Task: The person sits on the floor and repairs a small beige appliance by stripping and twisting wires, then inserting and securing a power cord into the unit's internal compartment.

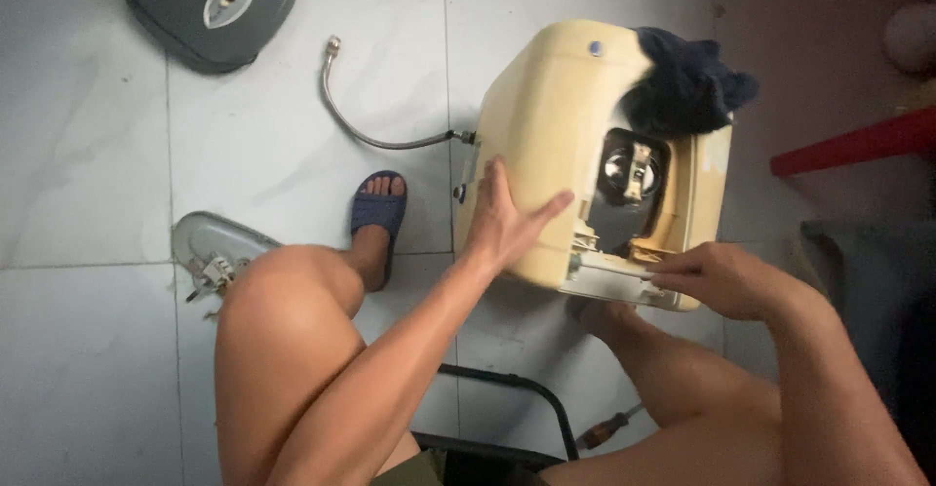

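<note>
A cream-coloured water heater tank point(551, 125) lies on the tiled floor in front of me, its service opening point(629, 189) facing up and showing a metal flange inside. My left hand point(507, 218) rests flat on the tank's side, fingers spread. My right hand point(717, 276) pinches the lower edge of the tank near a pale plastic strip point(609, 273); whether it holds a small tool I cannot tell. A dark blue cloth point(687, 86) sits on the tank's far corner.
A braided metal hose point(366, 130) runs from the tank to the left. A grey fan base point(210, 3) stands at top left. A grey cover plate point(210, 247) lies by my knee. A screwdriver point(609, 427) lies near a black chair frame point(526, 398). A red stool point(858, 140) is at right.
</note>
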